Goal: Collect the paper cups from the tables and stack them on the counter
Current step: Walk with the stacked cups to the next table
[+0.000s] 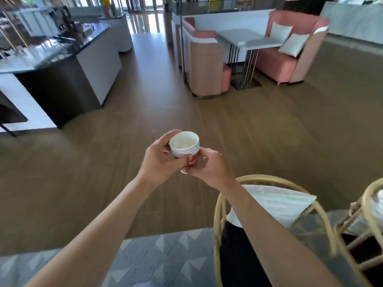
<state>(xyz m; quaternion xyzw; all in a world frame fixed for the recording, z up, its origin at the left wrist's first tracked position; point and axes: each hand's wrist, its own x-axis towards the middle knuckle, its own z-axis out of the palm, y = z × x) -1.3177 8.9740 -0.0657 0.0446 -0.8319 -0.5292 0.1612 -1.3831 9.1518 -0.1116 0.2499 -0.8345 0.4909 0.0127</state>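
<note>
Red paper cups, nested in a stack (185,149) of perhaps six, gripped by both hands: left hand (160,157) around the rims, right hand (209,167) curled low on the base, above the wooden floor (145,112).

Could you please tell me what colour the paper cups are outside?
Red, with white rims, on the stacked paper cups; head view.

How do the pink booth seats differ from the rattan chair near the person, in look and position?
The pink booth seats are upholstered, with solid high backs, while the rattan chair has an open frame of thin curved canes. The booth seats stand far across the wood floor, flanking a white table; the rattan chair stands close, below the right hand. The booth seats carry plain white cushions; the rattan chair's cushion is striped. Both are unoccupied.
</note>
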